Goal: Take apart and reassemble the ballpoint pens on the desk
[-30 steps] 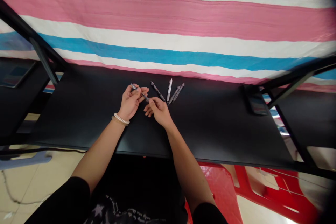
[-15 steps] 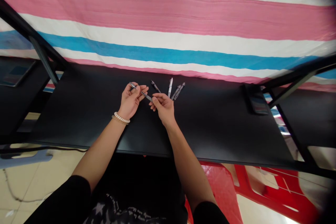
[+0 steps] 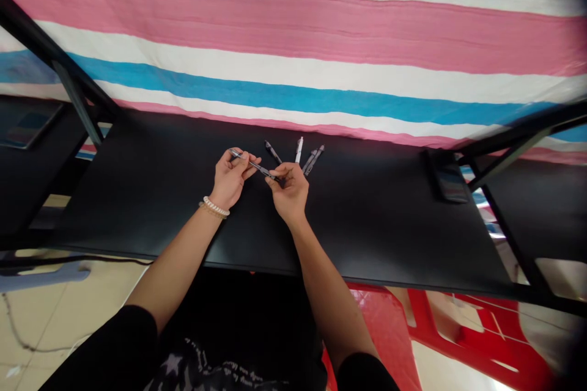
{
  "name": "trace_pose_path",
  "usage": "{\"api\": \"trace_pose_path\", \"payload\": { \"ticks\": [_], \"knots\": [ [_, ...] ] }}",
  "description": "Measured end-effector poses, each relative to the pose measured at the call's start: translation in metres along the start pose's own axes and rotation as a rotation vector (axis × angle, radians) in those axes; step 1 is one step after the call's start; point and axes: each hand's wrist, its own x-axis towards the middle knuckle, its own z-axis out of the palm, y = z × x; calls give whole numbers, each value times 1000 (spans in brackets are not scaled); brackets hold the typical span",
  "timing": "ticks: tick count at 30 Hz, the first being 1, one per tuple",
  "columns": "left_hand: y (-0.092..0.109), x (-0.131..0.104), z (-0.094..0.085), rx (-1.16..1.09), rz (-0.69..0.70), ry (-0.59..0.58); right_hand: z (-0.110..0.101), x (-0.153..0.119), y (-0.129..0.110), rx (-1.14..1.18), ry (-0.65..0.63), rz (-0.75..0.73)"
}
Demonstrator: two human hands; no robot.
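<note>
A slim grey-and-silver pen [image 3: 262, 168] slants between my hands above the black table. My left hand [image 3: 228, 182] grips its upper left end between thumb and fingers, and a beaded bracelet circles that wrist. The lower right end is pinched by my right hand [image 3: 291, 194], whose fingers hide its tip. Just beyond the right hand, a dark pen [image 3: 271, 151], a white pen [image 3: 299, 150] and a pair of grey pens [image 3: 313, 160] lie fanned out on the table, their near ends partly covered by that hand.
The black table [image 3: 389, 226] backs onto a striped sheet [image 3: 293, 88]. A dark phone-like slab [image 3: 449, 177] lies near its right edge, beside the metal frame. Red plastic stools [image 3: 385, 330] stand below the front edge. A cable [image 3: 77, 261] runs at front left.
Both hands have shifted slightly right and down with the pen. The right hand's fingers have curled in more tightly around its end. The other pens stay put.
</note>
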Motion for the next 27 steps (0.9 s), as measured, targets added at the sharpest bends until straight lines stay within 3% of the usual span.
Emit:
{"api": "trace_pose_path", "payload": {
  "ticks": [6,10,15,19,23,27],
  "knots": [
    [2,1,-1,-41,14,-4,-1,1,-5,50,-72,81],
    [2,1,-2,-28,24,2,-2,2,-6,34,-58,19],
    [1,1,-2,-8,29,2,0,1,-6,113,-157,154],
    [2,1,-1,-31,32,-13,1,1,-8,141,-108,79],
    [3,0,-1,-12,18,-6,0,2,-9,204,-124,169],
    [3,0,0,-3,22,0,-1,2,-9,180,-122,77]
  ]
}}
